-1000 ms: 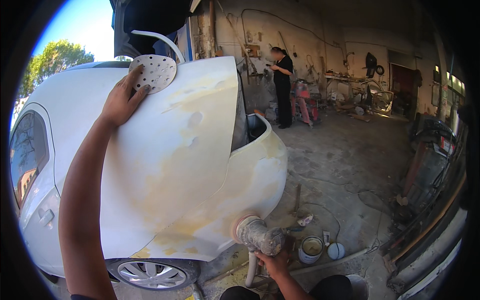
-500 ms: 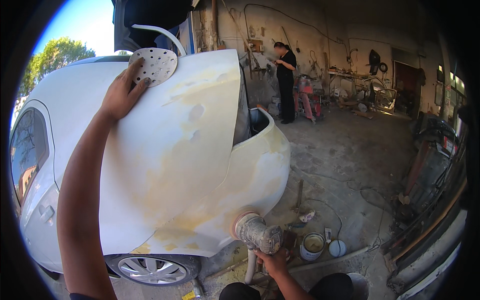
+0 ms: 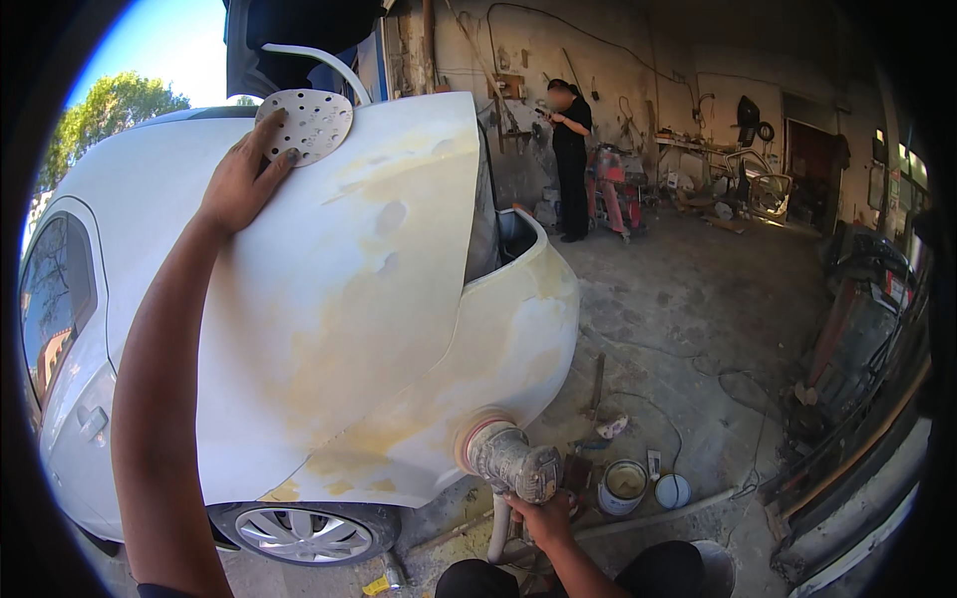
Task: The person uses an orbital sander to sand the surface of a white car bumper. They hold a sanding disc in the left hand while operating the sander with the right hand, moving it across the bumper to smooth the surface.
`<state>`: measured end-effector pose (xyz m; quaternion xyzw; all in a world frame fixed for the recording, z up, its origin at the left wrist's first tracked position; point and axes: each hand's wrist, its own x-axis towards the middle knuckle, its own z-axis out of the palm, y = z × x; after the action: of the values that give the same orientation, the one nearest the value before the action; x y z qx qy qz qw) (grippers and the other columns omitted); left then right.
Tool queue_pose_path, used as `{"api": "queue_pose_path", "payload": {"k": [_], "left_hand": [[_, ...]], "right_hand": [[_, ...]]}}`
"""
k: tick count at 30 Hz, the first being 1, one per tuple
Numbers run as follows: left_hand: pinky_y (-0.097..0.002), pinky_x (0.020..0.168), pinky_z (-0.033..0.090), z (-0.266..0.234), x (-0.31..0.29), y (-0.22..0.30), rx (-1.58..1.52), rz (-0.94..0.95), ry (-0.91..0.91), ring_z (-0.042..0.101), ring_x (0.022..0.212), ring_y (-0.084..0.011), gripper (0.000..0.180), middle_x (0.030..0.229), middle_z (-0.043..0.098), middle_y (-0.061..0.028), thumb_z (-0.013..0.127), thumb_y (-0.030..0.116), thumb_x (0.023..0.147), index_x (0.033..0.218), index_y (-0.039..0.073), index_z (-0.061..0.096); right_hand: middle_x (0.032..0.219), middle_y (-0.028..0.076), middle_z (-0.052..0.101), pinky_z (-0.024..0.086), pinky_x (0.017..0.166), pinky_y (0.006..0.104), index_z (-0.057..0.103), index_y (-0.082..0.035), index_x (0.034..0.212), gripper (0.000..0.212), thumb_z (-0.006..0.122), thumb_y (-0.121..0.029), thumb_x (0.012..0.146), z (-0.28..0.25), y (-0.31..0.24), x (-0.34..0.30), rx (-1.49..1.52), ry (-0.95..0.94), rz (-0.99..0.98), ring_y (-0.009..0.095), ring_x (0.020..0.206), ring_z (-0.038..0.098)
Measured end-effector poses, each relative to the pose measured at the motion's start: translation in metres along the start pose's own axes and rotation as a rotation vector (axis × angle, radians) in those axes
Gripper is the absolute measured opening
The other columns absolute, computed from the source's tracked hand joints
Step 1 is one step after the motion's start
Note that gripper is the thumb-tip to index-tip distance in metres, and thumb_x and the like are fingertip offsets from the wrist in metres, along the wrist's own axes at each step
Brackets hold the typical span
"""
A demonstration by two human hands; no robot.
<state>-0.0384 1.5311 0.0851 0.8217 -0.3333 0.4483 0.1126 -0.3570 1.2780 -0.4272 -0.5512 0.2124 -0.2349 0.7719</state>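
Shifted slightly left along the bumper (image 3: 533, 324), the sander (image 3: 511, 462), clasped by the curled right hand (image 3: 544, 520), brings its pad (image 3: 477, 440) nearer the yellowish patches (image 3: 371, 435), while farther off the left hand (image 3: 239, 187), thumb and finger spread, touches a holed disc (image 3: 321, 122) against the car (image 3: 284, 309).

Matt car panel (image 3: 309, 319) (smooth-looking)

My disc (image 3: 321, 118) is pale grey, dotted with dark holes; my sander (image 3: 498, 458) is dusty grey with a reddish rim (image 3: 469, 441); the car (image 3: 339, 309) is white, patched tan
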Motion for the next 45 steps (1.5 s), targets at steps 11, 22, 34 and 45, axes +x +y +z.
{"api": "queue_pose_path", "payload": {"k": [11,22,34,45], "left_hand": [[-0.0471,0.124,0.042,0.005,0.002,0.004,0.003,0.019,0.039,0.057,0.143,-0.0430,0.067,0.164,0.051,-0.0238,0.056,0.041,0.109,0.169,0.016,0.038],[-0.0454,0.123,0.043,0.005,-0.006,0.018,-0.052,0.037,0.041,0.057,0.144,-0.0415,0.077,0.156,0.055,-0.0325,0.065,0.045,0.104,0.160,-0.004,0.045],[-0.0464,0.118,0.048,-0.003,-0.002,0.000,-0.063,0.067,0.105,0.062,0.137,-0.0432,0.075,0.151,0.059,-0.0321,0.066,0.043,0.103,0.157,-0.005,0.047],[-0.0449,0.120,0.047,0.009,0.002,-0.026,0.047,0.124,0.129,0.064,0.134,-0.0405,0.069,0.158,0.058,-0.0225,0.056,0.052,0.109,0.166,0.016,0.042]], "right_hand": [[0.093,0.010,0.080,0.059,0.057,0.0314,0.077,0.006,0.101,0.029,0.092,-0.011,0.083,-0.007,-0.008,0.001,0.042,0.004,-0.046,0.015,0.069,0.074],[0.115,0.010,0.074,0.060,0.080,0.0369,0.069,0.000,0.121,0.037,0.081,0.003,0.087,-0.023,-0.050,-0.023,-0.112,-0.135,-0.427,0.019,0.099,0.072],[0.092,0.006,0.070,0.052,0.064,0.0327,0.066,-0.001,0.109,0.023,0.080,-0.007,0.092,0.011,-0.024,-0.013,0.014,-0.115,-0.136,0.015,0.072,0.066],[0.096,0.004,0.073,0.052,0.064,0.0312,0.072,-0.001,0.109,0.023,0.083,-0.006,0.089,0.003,-0.014,-0.007,-0.013,-0.157,-0.141,0.013,0.070,0.065]]}}
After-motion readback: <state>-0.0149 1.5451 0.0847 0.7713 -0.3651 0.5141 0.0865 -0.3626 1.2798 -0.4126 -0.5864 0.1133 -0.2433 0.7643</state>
